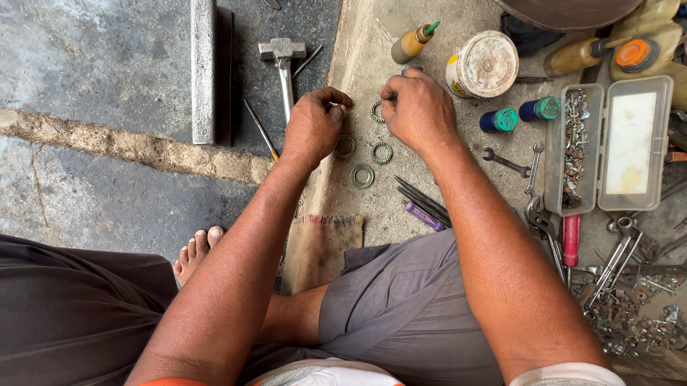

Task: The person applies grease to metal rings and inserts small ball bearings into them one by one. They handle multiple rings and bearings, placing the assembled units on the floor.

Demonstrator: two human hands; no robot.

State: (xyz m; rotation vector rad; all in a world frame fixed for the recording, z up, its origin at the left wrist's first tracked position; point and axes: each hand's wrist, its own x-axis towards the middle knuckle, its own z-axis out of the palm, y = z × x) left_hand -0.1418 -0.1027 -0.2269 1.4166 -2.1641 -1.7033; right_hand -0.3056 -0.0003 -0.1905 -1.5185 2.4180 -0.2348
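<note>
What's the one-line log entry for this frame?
left hand: fingers pinched, contents hidden | right hand: at bearing ring | three more rings on concrete between hands | hammer left | open parts box right

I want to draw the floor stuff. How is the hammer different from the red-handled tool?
The hammer lies on the dark grey floor to the left of the hands, while the red-handled tool lies among wrenches on the right. The hammer looks all grey metal; the other has a bright red grip. The hammer's head shows fully, but the red-handled tool's working end is hidden in the clutter. Both lie flat, untouched by either hand.
</note>
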